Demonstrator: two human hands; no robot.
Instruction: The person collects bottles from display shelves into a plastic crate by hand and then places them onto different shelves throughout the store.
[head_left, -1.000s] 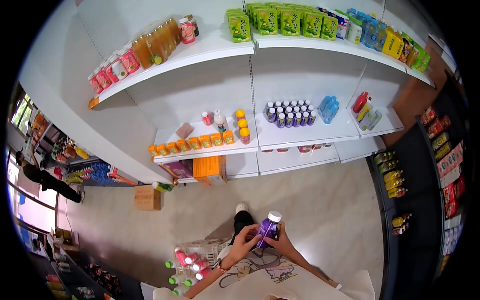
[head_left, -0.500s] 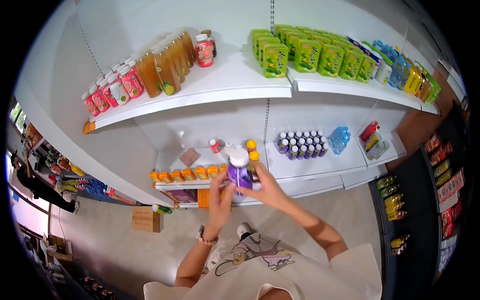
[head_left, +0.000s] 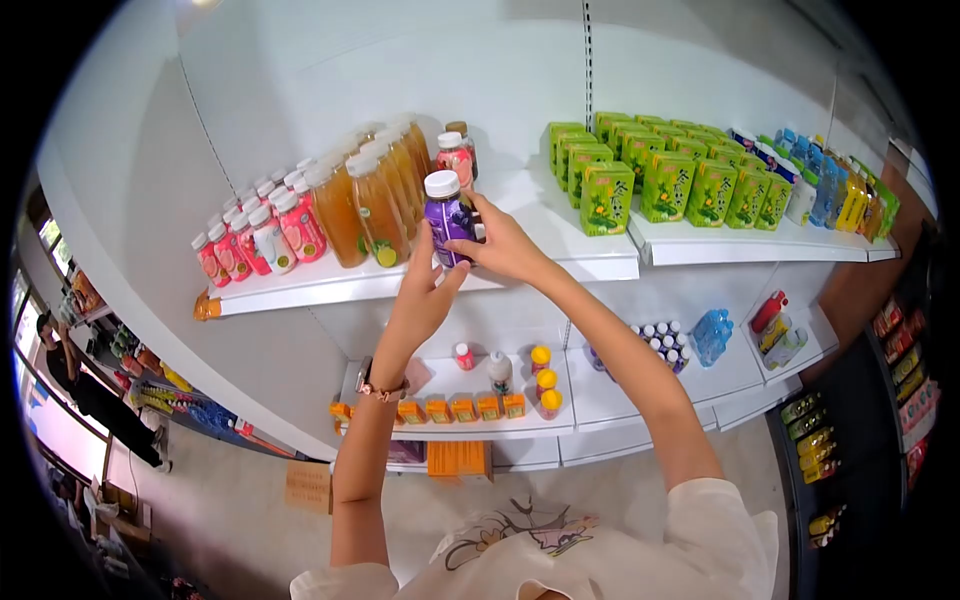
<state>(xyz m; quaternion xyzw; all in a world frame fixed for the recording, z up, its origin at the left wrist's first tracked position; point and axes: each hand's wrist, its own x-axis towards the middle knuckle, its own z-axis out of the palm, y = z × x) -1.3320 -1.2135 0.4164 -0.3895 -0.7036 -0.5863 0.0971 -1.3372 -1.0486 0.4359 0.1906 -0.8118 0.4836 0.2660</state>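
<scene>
A purple juice bottle [head_left: 447, 222] with a white cap stands upright between my two hands, at the front of the upper shelf [head_left: 530, 210]. My left hand [head_left: 425, 295] grips its lower left side, with the thumb across the front near the base. On the other side, my right hand [head_left: 505, 242] is closed around the bottle, fingers behind and thumb in front. Large amber drink bottles [head_left: 375, 215] stand just left of it. Directly behind is a pink-labelled bottle [head_left: 455, 155]. Whether the purple bottle's base touches the shelf is hidden by my hands.
Green drink cartons [head_left: 607, 197] stand to the right on the upper shelf, small pink bottles [head_left: 298, 225] at its left end. Below, the lower shelf holds orange boxes [head_left: 462, 409], yellow-capped bottles [head_left: 546, 381] and purple bottles [head_left: 668, 345]. A person [head_left: 85, 390] stands far left.
Both hands have risen with the purple bottle from in front of the lower shelf to the upper shelf, my arms stretching forward. The view has shifted, so the shelves appear lower.
</scene>
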